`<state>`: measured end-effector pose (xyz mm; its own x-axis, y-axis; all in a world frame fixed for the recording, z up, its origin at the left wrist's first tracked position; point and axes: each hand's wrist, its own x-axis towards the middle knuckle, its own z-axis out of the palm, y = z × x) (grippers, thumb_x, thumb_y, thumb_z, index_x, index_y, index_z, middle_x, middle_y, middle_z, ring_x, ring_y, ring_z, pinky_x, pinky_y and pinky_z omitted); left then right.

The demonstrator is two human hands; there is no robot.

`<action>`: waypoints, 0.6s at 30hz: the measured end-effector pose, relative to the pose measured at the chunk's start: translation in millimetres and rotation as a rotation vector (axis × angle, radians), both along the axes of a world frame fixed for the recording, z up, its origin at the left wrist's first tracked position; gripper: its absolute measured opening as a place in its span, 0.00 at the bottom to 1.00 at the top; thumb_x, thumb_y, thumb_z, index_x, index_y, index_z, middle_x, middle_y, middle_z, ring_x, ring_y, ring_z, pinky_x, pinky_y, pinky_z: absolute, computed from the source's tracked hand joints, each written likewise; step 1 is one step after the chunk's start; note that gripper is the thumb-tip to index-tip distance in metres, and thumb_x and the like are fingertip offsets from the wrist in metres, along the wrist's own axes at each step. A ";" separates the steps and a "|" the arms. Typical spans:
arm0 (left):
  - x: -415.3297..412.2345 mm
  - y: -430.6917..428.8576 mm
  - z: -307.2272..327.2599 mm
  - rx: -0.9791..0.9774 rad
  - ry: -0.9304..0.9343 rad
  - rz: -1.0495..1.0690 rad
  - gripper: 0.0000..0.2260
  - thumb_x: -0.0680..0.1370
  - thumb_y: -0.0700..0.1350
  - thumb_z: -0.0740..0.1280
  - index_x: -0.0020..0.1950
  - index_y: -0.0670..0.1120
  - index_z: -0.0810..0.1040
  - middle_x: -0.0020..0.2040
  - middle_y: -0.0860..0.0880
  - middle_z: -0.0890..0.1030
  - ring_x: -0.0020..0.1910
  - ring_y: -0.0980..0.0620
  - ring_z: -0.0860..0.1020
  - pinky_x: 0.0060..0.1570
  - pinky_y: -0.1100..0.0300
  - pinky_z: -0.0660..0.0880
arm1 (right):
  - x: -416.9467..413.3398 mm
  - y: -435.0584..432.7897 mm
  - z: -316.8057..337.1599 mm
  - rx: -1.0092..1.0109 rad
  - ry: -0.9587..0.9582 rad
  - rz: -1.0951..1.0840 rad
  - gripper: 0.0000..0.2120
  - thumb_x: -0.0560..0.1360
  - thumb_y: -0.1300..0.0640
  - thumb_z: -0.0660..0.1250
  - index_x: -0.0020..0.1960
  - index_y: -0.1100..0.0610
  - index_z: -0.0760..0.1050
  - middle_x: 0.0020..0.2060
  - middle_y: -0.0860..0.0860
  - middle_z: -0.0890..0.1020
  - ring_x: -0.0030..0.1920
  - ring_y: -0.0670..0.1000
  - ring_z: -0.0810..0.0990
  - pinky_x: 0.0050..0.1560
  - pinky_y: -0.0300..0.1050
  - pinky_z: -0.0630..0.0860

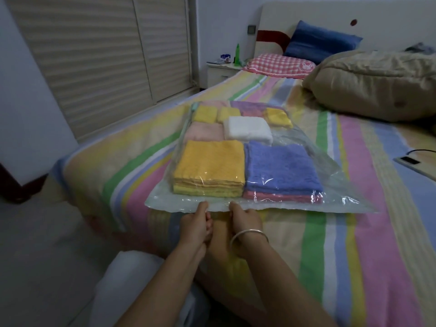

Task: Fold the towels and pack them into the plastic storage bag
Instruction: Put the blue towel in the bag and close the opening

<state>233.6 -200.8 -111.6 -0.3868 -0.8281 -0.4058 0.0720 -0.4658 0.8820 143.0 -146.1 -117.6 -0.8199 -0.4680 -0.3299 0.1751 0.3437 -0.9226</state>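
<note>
Lying flat on the striped bed (354,232), the bag (342,185) is seen packed with folded towels (210,166) in yellow, blue, white and pink. Its near edge is pinched by the left hand (195,224) and the right hand (245,220), set close side by side.

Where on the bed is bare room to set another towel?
Free: striped sheet right of the bag, up to the tan duvet; also between the bag and checked pillow. Crowded: the bag's near edge, where left hand and right hand pinch it.
</note>
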 end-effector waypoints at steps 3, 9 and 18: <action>10.8 -8.3 -2.0 -0.025 0.004 0.011 0.17 0.78 0.45 0.63 0.30 0.45 0.66 0.19 0.51 0.62 0.15 0.56 0.57 0.19 0.70 0.53 | -3.3 -0.3 -5.4 -0.018 0.018 -0.009 0.18 0.74 0.47 0.66 0.32 0.58 0.72 0.35 0.58 0.77 0.41 0.56 0.76 0.53 0.54 0.74; 39.3 -37.8 -6.9 -0.127 -0.033 0.077 0.18 0.79 0.43 0.64 0.30 0.44 0.65 0.18 0.52 0.61 0.14 0.57 0.58 0.19 0.71 0.54 | -4.5 -2.7 -14.8 -0.027 0.023 -0.036 0.19 0.72 0.46 0.67 0.30 0.59 0.73 0.28 0.56 0.75 0.36 0.57 0.75 0.50 0.57 0.76; 68.1 -63.6 -5.4 -0.148 -0.111 0.094 0.19 0.78 0.43 0.65 0.28 0.44 0.65 0.17 0.52 0.61 0.14 0.57 0.57 0.18 0.70 0.52 | -3.9 -5.0 -18.2 -0.025 0.029 -0.062 0.19 0.67 0.43 0.68 0.28 0.58 0.73 0.26 0.56 0.74 0.34 0.57 0.74 0.44 0.56 0.74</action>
